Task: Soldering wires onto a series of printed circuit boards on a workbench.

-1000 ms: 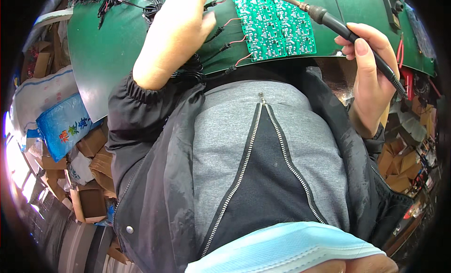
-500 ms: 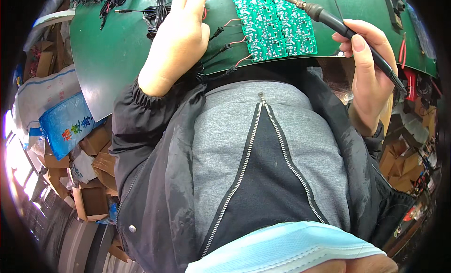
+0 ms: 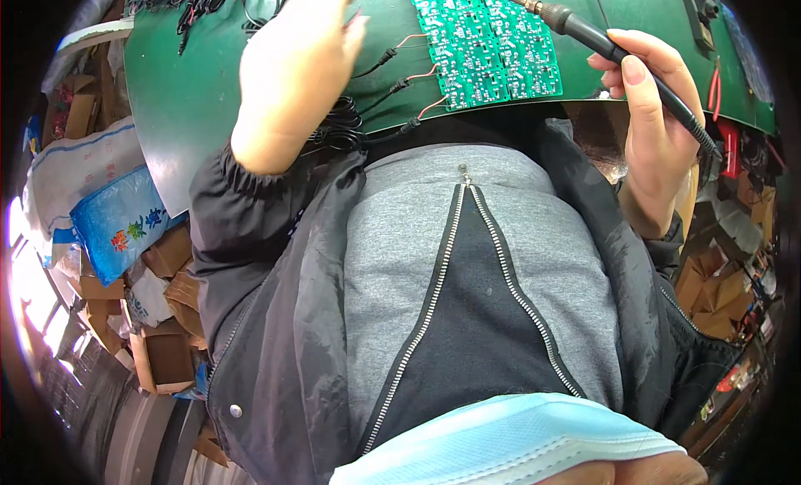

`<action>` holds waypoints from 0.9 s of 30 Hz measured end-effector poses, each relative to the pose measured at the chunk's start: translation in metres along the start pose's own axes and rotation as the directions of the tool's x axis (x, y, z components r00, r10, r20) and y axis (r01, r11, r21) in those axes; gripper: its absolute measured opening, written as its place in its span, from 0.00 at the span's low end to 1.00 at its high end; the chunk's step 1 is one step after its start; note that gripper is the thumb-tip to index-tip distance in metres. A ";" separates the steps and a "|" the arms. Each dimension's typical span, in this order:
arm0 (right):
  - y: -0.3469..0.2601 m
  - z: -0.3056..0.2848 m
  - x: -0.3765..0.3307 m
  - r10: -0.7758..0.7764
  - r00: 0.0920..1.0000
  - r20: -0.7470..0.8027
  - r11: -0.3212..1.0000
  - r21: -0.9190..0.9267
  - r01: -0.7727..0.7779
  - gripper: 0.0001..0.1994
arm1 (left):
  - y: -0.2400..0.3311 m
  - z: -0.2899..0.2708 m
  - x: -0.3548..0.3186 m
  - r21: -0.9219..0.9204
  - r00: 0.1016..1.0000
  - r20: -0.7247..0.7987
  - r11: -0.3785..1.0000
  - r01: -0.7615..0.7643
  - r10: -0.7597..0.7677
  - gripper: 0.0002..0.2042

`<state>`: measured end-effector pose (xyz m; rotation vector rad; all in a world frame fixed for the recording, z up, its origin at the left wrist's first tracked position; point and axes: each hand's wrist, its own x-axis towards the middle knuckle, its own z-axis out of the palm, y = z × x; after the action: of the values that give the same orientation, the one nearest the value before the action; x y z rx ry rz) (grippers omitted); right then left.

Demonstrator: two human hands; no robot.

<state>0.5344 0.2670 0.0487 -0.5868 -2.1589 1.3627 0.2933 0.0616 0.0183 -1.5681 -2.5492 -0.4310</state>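
In my right hand (image 3: 655,126) is a soldering iron (image 3: 588,36) with a black handle, its metal tip pointing left over the far part of a green circuit board panel (image 3: 492,55). My left hand (image 3: 296,76) is closed at the far left of the panel, fingers partly cut off by the top edge; a bit of red wire (image 3: 355,17) shows between its fingertips. Several black cables (image 3: 400,85) with thin red leads run to the panel's left edge. A coiled black cable (image 3: 338,122) lies beside my left wrist.
The green table (image 3: 179,109) curves across the top. Bundles of black cables (image 3: 188,9) lie at its far left. Red-handled pliers (image 3: 715,91) and a black holder (image 3: 699,17) are at the right. Cardboard boxes (image 3: 163,360) and a blue bag (image 3: 121,226) are at the lower left.
My left hand has shifted left and slightly nearer, the red wire moving with it, uncovering more of the coiled cable. My right hand and the soldering iron have hardly moved.
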 end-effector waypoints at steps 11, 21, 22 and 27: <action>-0.003 0.000 -0.002 0.006 1.000 -0.002 1.000 -0.006 -0.006 0.13 | 0.007 0.013 0.004 -0.321 0.986 -0.069 0.932 -0.165 0.151 0.06; -0.012 -0.012 -0.004 0.011 1.000 0.024 0.999 -0.037 -0.010 0.12 | 0.021 0.020 0.007 -0.397 0.982 -0.168 0.905 -0.150 0.089 0.05; -0.013 -0.012 -0.004 0.018 1.000 0.023 0.999 -0.038 -0.017 0.12 | 0.021 0.019 0.007 -0.407 0.984 -0.160 0.903 -0.140 0.081 0.06; -0.014 -0.011 -0.004 0.029 0.999 0.039 0.999 -0.031 -0.028 0.12 | 0.023 0.017 0.004 -0.470 0.993 -0.117 0.880 -0.072 0.019 0.06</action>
<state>0.5436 0.2666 0.0647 -0.6093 -2.2146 1.3687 0.3124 0.0796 0.0067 -1.6788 -2.4334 -1.1776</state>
